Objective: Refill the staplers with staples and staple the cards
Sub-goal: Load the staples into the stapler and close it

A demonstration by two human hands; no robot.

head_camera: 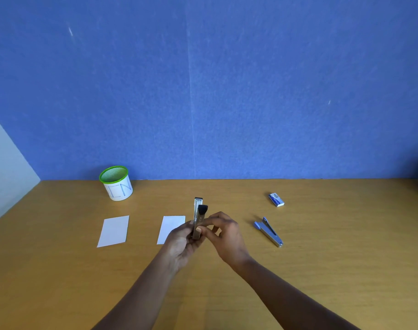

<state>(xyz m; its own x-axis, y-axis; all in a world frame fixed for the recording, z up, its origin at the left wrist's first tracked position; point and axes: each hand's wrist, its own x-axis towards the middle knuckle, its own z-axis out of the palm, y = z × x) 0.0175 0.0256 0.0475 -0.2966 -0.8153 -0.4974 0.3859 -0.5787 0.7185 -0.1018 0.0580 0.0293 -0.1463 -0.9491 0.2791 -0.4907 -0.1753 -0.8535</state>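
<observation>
We read blue handwritten letters on the white wrap of the green-rimmed cup: "LN", or perhaps "CN". The print on the staple box and the marking on the raised stapler were too small for us to read.

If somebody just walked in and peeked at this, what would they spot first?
First, the two hands in the middle: the left hand grips a black and silver stapler held upright above the wooden table, and the right hand pinches its side. Next comes the big blue wall behind, with a green-rimmed cup standing at the back left. A blue stapler lies on the table to the right.
</observation>
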